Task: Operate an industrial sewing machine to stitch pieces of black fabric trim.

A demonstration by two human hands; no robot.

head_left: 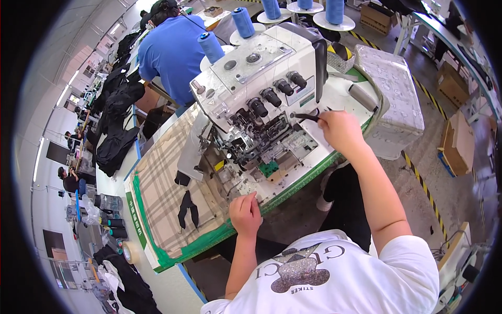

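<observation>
In front of me stands a white overlock sewing machine [235, 78], its front opened so that the metal loopers and inner parts [256, 138] show, with dark lint around them. My right hand [340, 131] is closed around a slim black tool [306, 116]. The tool's tip points left, at the machine's right front; its exact kind is unclear. Loosely curled, my left hand [244, 213] rests by the table's front edge, below the machine, and no object shows in it. Left of it, a forked black piece [188, 209] lies on the plaid-covered tabletop [162, 172].
Blue thread cones [242, 22] stand behind the machine. A metallic cylinder [362, 98] lies on the table's right side, beside a covered box [392, 99]. Green tape [209, 242] borders the table. A person in blue [172, 57] sits beyond it. Black garments [117, 115] lie at left.
</observation>
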